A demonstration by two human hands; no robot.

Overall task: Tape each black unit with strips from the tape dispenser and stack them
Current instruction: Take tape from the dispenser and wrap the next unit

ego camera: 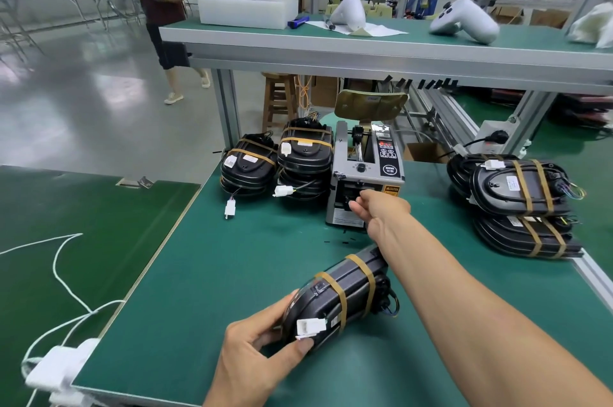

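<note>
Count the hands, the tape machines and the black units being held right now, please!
Hands: 2, left hand and right hand
Tape dispenser: 1
Black unit held in the left hand: 1
Total: 4

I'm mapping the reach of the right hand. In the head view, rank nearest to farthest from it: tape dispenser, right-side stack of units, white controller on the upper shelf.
From the right hand:
1. Tape dispenser, touching it.
2. Right-side stack, to its right.
3. White controller, far behind, upper shelf.

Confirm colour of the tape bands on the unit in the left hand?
Tan-brown tape bands, clearest in the head view.
</note>
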